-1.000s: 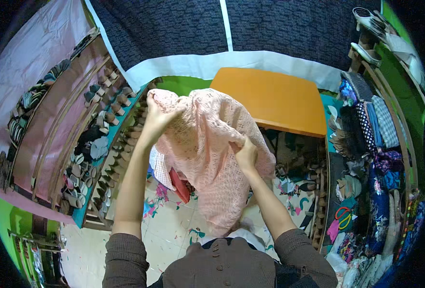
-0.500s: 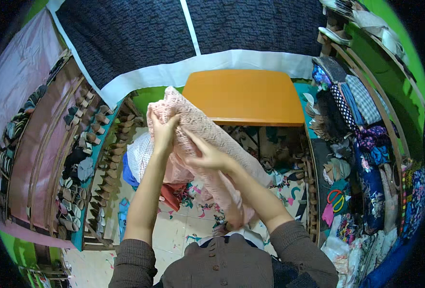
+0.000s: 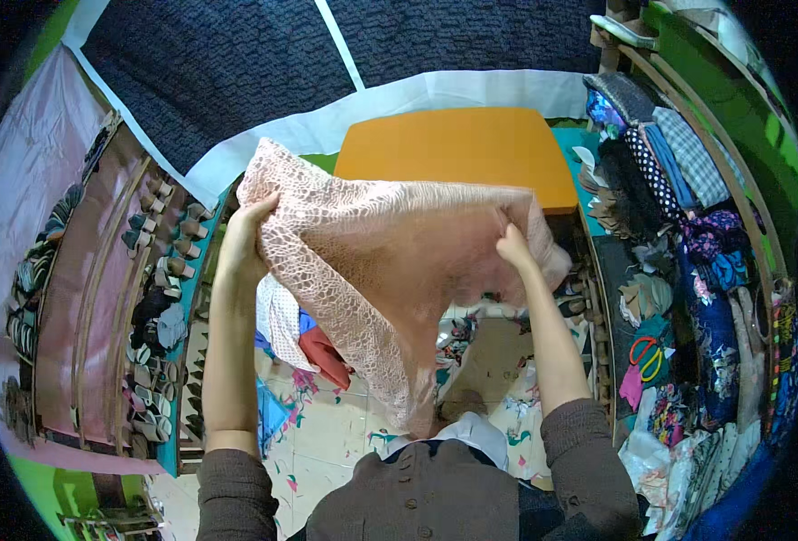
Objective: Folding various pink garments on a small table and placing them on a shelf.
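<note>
A pink lace cloth (image 3: 363,225) is stretched in the air between my two hands, its lower end hanging toward my lap. My left hand (image 3: 253,233) grips its left upper part, fingers tucked at the edge. On the other side my right hand (image 3: 512,243) pinches the cloth near its right end, with a loose part drooping beyond the fingers. Behind it the cloth hides the front of an orange table (image 3: 448,144). Below the cloth lie a white dotted cloth (image 3: 280,325) and a rust-red cloth (image 3: 325,356).
Racks of shoes (image 3: 160,334) stand at my left. To the right, shelves carry folded fabrics (image 3: 687,162), and scissors with red and yellow handles (image 3: 647,358). Fabric scraps (image 3: 304,383) litter the tiled floor. A dark curtain (image 3: 209,81) with white edging hangs at the back.
My hands have moved apart, the left one leftward and the right one to the right. The bunched pink cloth has opened out between them.
</note>
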A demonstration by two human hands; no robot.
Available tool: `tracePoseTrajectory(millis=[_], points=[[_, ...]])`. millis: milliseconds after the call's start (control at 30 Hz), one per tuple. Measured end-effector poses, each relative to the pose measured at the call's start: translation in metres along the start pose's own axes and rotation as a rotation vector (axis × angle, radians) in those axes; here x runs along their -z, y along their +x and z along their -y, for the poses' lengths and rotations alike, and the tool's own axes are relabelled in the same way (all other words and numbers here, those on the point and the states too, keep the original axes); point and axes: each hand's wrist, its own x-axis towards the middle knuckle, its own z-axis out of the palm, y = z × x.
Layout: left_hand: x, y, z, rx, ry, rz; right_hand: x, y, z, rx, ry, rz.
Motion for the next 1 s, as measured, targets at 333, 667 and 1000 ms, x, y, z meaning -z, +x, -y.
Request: tracePoseTrajectory(millis=[333,667,1000], points=[[-0.026,-0.040,-0.020,0.069,-0.271,-0.048,-0.035,0.019,0.084,-0.023,0.477,0.220],[0.007,-0.021,-0.032,-0.111,-0.339,-0.087,-0.127,-0.117,-0.008,-0.179,0.950,0.020],[0.039,-0.051,-0.069,-0.355,-0.067,-0.235,-0.094,-0.133,-0.041,-0.625,0.965,-0.045]])
